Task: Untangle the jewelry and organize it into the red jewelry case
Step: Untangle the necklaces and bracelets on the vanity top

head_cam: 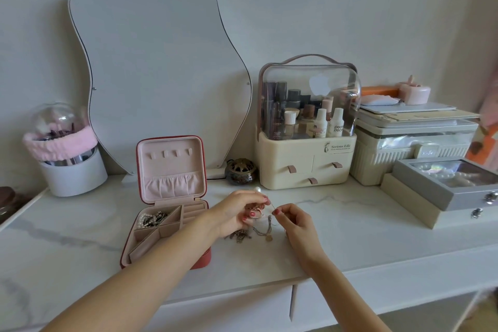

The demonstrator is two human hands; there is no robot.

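Observation:
The red jewelry case [200,261] lies open on the white marble table, its pink lid upright. A pearl strand and dark pieces [152,219] fill its back-left compartment. Just right of the case, my left hand [237,213] grips a bunch of tangled jewelry [254,209] lifted above the table. My right hand [293,219] pinches a thin chain [272,209] coming out of that bunch. More chains and a small pendant [258,233] hang and lie below both hands. A large pearl [257,189] shows above my left fingers.
A wavy mirror [161,62] leans on the wall behind the case. A cream cosmetics organizer [304,164] and a small brass-lidded pot [240,171] stand behind my hands. Grey and cream boxes [431,194] sit at the right, a brush holder [72,170] at the left.

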